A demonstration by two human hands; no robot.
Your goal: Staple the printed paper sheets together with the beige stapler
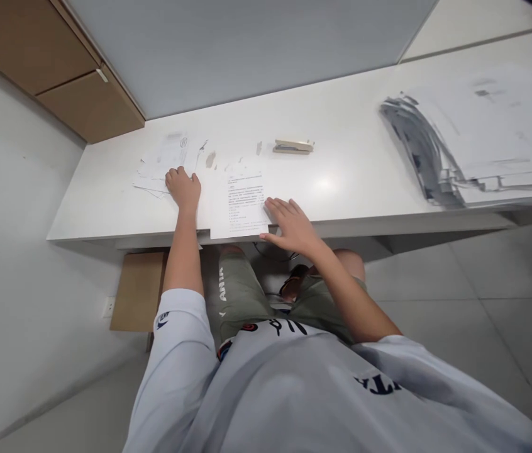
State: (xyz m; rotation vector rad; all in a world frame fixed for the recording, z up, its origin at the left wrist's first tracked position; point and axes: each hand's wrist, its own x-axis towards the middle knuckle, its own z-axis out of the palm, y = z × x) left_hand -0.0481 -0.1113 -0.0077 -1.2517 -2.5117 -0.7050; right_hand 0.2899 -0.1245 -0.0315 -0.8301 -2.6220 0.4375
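Note:
A printed sheet of paper (242,204) lies on the white desk, its lower edge jutting slightly past the front edge. My right hand (293,225) rests flat along the sheet's right side, fingers stretched out and thumb near its lower right corner. To the left, the fingers of my left hand (183,189) are curled down at the near corner of some loose paper sheets (165,160). What lies under those fingertips is hidden. Beyond the printed sheet, a beige stapler (293,147) lies on its own.
A large stack of papers (492,135) covers the desk's right end. The white desk (351,170) meets a grey panel (266,50) at the back. Brown cabinets (72,88) stand at the back left. Below the desk are a cardboard-coloured box (138,292) and my knees.

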